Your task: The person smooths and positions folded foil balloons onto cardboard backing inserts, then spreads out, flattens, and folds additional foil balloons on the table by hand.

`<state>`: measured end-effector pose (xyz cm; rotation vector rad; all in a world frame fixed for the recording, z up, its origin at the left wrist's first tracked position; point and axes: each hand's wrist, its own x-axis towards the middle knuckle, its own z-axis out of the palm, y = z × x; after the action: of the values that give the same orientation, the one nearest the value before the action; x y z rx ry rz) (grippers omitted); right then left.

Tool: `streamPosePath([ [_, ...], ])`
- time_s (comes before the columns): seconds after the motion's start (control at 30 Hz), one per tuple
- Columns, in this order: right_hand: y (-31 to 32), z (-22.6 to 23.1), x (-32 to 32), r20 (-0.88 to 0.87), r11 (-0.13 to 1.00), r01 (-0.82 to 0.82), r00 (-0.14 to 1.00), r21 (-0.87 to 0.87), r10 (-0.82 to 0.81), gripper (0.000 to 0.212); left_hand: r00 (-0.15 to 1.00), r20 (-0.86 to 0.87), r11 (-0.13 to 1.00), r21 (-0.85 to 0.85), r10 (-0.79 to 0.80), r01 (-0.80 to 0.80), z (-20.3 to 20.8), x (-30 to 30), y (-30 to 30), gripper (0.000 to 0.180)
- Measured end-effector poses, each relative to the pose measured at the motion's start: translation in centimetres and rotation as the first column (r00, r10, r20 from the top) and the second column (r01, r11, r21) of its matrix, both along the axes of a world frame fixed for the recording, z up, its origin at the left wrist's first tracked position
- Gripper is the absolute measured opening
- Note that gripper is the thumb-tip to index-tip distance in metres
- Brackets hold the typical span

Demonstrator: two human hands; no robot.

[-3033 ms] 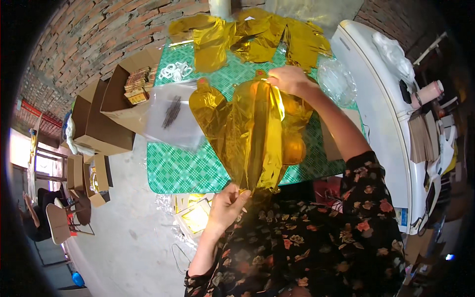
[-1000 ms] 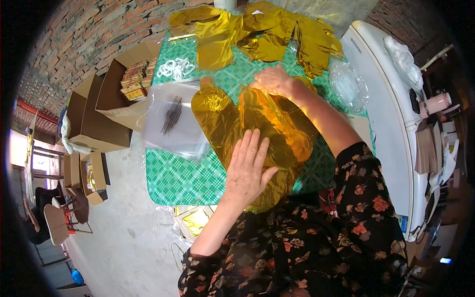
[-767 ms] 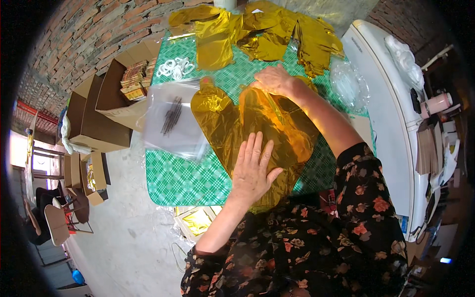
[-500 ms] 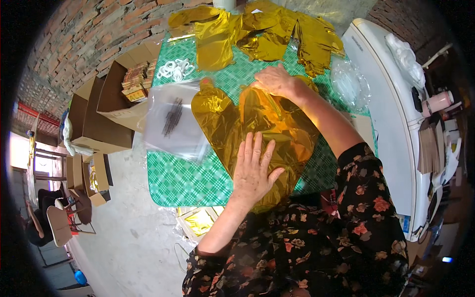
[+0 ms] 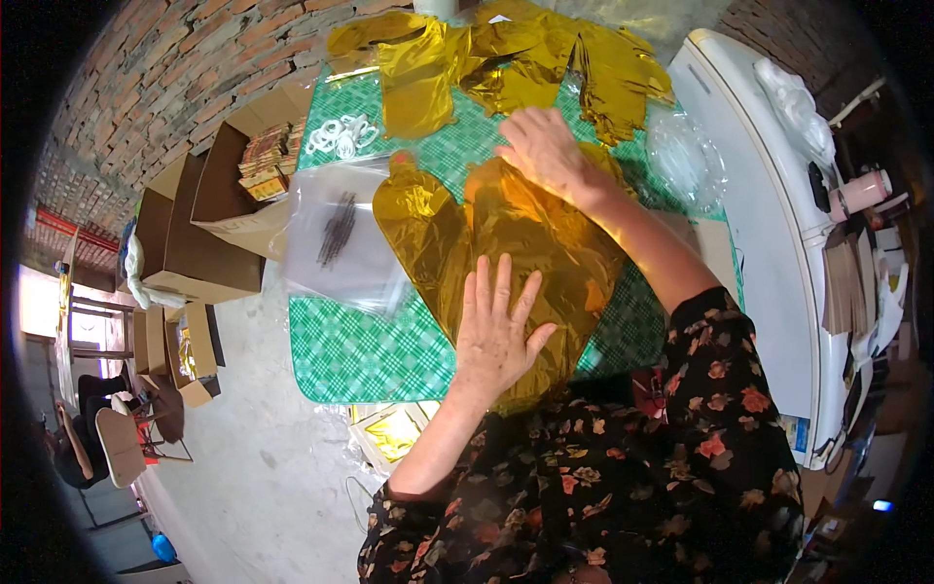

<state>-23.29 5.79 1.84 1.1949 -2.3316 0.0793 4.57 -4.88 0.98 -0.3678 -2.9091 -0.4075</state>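
A flat gold foil balloon (image 5: 525,234) lies on the green checked tablecloth, its lower end reaching the table's front edge by my body. My left hand (image 5: 496,331) rests flat on its lower middle, fingers spread. Over the balloon's upper edge is my right hand (image 5: 547,156), its fingers curled and pressed together. Whatever that hand may hold is hidden under it. More flat gold foil balloons (image 5: 418,83) lie along the table's far edge.
Left of the balloon lie clear plastic bags (image 5: 345,234) and white rings (image 5: 342,136). A clear bag of pale items (image 5: 686,161) sits at the right, near a white fridge (image 5: 759,185). Cardboard boxes (image 5: 209,243) stand left of the green checked table (image 5: 375,360).
My right hand has shifted slightly up and away from the balloon's upper edge, its fingers more curled. My left hand stays flat on the balloon.
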Motion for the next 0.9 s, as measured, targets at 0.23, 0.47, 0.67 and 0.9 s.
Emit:
streamPosePath([
  [0.23, 2.0, -1.2, 14.8, 0.420, 0.920, -0.384, 0.849, 0.075, 0.320, 0.063, 0.993, 0.114, 0.995, -0.103, 0.008, 0.003, -0.5, 0.1, -0.2, 0.067],
  [0.47, 4.5, -3.1, 8.6, 0.415, 0.946, -0.108, 0.909, 0.306, -0.030, 0.072, 0.999, 0.040, 1.000, 0.007, -0.001, 0.000, -0.4, -0.3, 0.3, 0.069],
  [0.67, 5.7, 0.2, 4.2, 0.255, 0.833, 0.195, 0.894, 0.518, -0.369, 0.066, 0.999, 0.042, 1.000, 0.013, 0.016, -0.017, 0.2, 0.1, 0.2, 0.068],
  [0.9, 0.1, -0.9, 9.7, 0.600, 0.925, -0.361, 0.768, 0.119, 0.223, 0.065, 1.000, -0.011, 1.000, -0.022, 0.018, -0.018, -0.5, -0.1, -0.1, 0.069],
])
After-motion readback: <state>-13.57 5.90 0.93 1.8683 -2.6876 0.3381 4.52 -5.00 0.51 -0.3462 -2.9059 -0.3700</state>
